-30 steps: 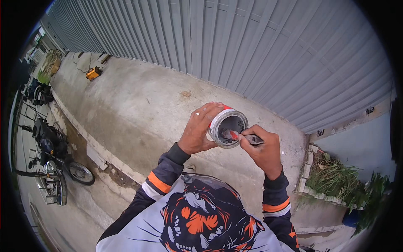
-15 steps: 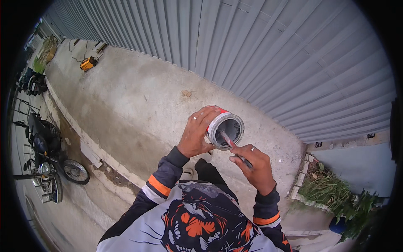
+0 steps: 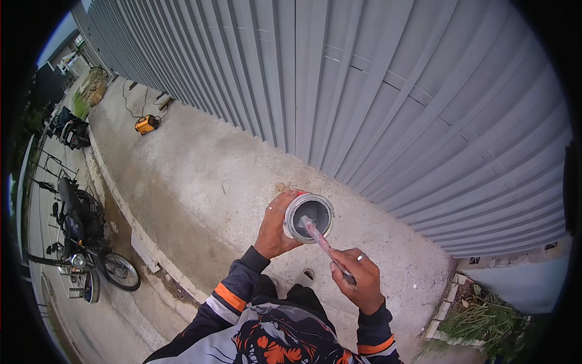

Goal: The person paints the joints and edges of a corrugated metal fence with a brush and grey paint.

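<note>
The left hand (image 3: 276,227) wraps around the side of a round paint can (image 3: 308,217), holding it up in front of the chest with its open mouth facing the camera and grey paint inside. The right hand (image 3: 359,278) is clenched around a thin stick (image 3: 323,241) whose long axis runs from the fist up and to the left, its tip dipped into the can. A red band shows on the can's upper edge. Behind stands a grey ribbed metal wall (image 3: 388,91); on the concrete floor (image 3: 200,176) farther off sits a small yellow box-shaped machine (image 3: 146,124), and a motorbike (image 3: 82,242) is parked at left.
</note>
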### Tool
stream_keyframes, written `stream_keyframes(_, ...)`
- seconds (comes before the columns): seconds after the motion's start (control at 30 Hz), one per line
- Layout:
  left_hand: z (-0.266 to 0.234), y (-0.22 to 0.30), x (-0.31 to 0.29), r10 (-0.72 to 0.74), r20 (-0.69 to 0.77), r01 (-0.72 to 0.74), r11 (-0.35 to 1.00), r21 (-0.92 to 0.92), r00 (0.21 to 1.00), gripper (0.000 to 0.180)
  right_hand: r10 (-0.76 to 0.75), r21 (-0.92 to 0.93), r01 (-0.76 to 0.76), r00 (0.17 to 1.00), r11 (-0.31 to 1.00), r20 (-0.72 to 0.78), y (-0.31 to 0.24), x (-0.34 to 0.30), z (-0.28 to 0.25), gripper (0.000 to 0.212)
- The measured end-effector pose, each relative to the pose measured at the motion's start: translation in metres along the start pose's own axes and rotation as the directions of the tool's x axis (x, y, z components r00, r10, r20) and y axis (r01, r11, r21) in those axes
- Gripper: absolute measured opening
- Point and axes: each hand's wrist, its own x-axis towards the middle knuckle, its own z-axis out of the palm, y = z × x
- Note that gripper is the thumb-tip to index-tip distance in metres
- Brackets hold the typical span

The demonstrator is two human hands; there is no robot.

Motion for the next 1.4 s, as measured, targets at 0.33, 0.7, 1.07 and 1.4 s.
stream_keyframes(0.33, 0.001, -0.110, 0.054, -0.084, 0.092, 0.098, 0.983, -0.152, 0.992, 0.115, 0.125, -0.080, -0.117, 0.987, 0.990, 0.104, 0.041, 0.079, 0.056, 0.045)
stream_keyframes(0.7, 0.008, -0.286, 0.089, -0.080, 0.346, 0.184, 0.942, -0.279, 0.935, 0.104, 0.311, -0.200, -0.313, 0.950, 0.929, -0.039, 0.095, 0.113, 0.222, 0.044)
stream_keyframes(1.07, 0.095, -0.403, -0.015, -0.367, 0.224, 0.408, 0.897, -0.172, 0.903, 0.118, 0.300, -0.179, -0.278, 0.947, 0.944, 0.110, 0.230, 0.056, 0.320, 0.053)
stream_keyframes(1.4, 0.127, -0.442, -0.135, -0.654, 0.138, 0.663, 0.693, -0.282, 0.744, 0.115, 0.148, -0.343, -0.200, 0.974, 0.918, -0.172, 0.373, -0.036, 0.424, 0.051)
